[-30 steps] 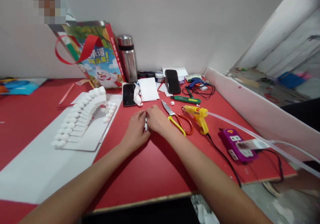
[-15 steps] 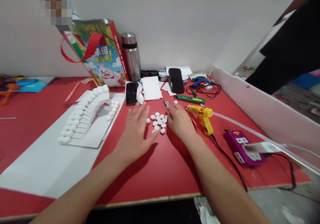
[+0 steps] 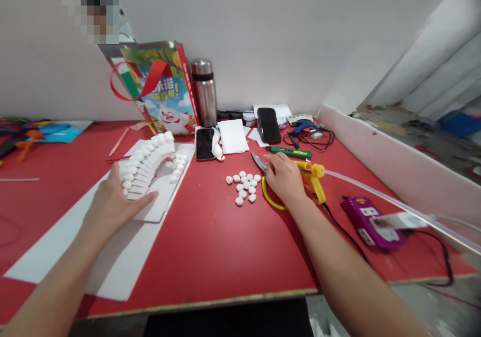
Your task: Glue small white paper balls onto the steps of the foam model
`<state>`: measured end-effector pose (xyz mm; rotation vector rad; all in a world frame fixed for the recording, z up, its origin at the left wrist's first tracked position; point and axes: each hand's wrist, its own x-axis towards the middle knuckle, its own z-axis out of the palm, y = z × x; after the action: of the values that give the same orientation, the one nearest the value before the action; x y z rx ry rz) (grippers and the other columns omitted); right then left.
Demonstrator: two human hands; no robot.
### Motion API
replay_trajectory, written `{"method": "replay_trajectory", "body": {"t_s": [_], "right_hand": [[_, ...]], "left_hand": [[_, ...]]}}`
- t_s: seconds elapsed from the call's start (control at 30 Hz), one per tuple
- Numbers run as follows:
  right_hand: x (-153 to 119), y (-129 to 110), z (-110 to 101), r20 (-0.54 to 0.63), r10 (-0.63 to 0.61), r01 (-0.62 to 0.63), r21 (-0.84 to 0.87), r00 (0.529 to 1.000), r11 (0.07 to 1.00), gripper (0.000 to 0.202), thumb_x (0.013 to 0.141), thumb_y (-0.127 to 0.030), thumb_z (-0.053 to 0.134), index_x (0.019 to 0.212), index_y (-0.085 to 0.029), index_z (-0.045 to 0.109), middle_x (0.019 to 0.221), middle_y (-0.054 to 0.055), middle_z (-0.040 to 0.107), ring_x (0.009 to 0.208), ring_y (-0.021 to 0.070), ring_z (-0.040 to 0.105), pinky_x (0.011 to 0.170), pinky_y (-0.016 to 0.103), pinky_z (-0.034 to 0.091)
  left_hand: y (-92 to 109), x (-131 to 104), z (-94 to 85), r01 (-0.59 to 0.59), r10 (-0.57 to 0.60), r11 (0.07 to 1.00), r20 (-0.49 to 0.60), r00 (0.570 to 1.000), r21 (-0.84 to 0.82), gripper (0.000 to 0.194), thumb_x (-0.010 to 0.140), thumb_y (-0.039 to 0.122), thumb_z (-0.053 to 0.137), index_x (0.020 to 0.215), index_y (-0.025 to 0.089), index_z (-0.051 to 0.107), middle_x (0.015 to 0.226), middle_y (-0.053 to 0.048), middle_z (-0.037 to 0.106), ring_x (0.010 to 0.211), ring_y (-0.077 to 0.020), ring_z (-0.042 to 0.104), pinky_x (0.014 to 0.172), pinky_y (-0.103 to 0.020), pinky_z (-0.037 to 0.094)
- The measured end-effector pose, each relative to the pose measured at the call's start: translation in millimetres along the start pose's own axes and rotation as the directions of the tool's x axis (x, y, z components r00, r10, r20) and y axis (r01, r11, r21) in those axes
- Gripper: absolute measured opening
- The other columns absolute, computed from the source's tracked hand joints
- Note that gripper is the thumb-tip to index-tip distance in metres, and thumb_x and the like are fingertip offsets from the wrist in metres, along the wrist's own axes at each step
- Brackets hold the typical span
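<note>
My left hand reaches round the near end of a white curved paper model, its thumb and fingers spread apart. Round white pieces line the model's outer edge; the hand hides part of it. It rests on a white sheet. My right hand is closed on a pair of scissors, whose blades point away to the left and whose yellow handle loop shows beneath the palm. Between the hands lies a cluster of small round white pieces on the red table.
Right of my hand lies a yellow glue gun with a long clear stick, beside a purple box. Behind are a green cutter, two phones, white paper, a steel flask and a colourful bag. A low white wall edges the right.
My left hand has moved left from beside the white pieces to the paper model. My right hand has shifted slightly right with the scissors, leaving the cluster uncovered.
</note>
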<state>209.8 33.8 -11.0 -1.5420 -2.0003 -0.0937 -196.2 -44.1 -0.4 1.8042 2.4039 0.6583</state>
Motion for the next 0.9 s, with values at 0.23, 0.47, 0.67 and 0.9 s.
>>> {"method": "replay_trajectory", "body": {"t_s": [0.23,0.47,0.67,0.9], "right_hand": [[-2.5,9.0,8.1,-0.037,-0.001,0.002,0.011,0.999,1.000,0.034,0.091,-0.010,0.049,0.111,-0.012,0.075,0.103,0.015,0.073,0.092,0.0265,0.069,0.084,0.036,0.053],[-6.6,3.7,6.7,-0.042,0.005,-0.004,0.025,0.999,1.000,0.035,0.094,-0.013,0.046,0.112,-0.010,0.075,0.105,0.016,0.075,0.092,0.0254,0.069,0.085,0.035,0.053],[-6.1,-3.9,-0.8,-0.004,0.034,-0.034,-0.004,0.999,0.999,0.034,0.094,-0.014,0.046,0.113,-0.011,0.074,0.108,0.016,0.075,0.093,0.0255,0.069,0.085,0.035,0.051],[-9.4,-41.4,-45.2,0.158,-0.039,0.049,-0.063,0.987,0.997,0.029,0.091,-0.013,0.050,0.105,-0.015,0.075,0.101,0.012,0.075,0.085,0.0245,0.068,0.071,0.032,0.045]], "left_hand": [[47.0,-15.8,-0.5,0.005,-0.013,0.994,0.074,0.997,0.106,0.110,0.077,0.052,0.071,0.162,0.008,0.017,0.137,-0.028,0.057,0.127,-0.0516,0.057,0.098,-0.062,0.053],[52.0,-30.0,2.2,-0.041,0.040,0.993,0.017,0.999,0.107,0.104,0.079,0.052,0.067,0.161,0.008,0.019,0.123,-0.027,0.063,0.115,-0.0493,0.062,0.091,-0.061,0.054],[40.6,-43.3,-2.1,-0.066,0.064,0.996,0.030,0.997,0.058,0.104,0.081,0.050,0.066,0.163,0.010,0.016,0.128,-0.027,0.061,0.120,-0.0491,0.059,0.092,-0.061,0.054],[63.2,-73.3,-2.3,-0.052,0.046,0.997,0.097,0.994,0.060,0.105,0.083,0.050,0.062,0.162,0.000,0.015,0.127,-0.030,0.059,0.121,-0.0478,0.057,0.098,-0.058,0.052]]}}
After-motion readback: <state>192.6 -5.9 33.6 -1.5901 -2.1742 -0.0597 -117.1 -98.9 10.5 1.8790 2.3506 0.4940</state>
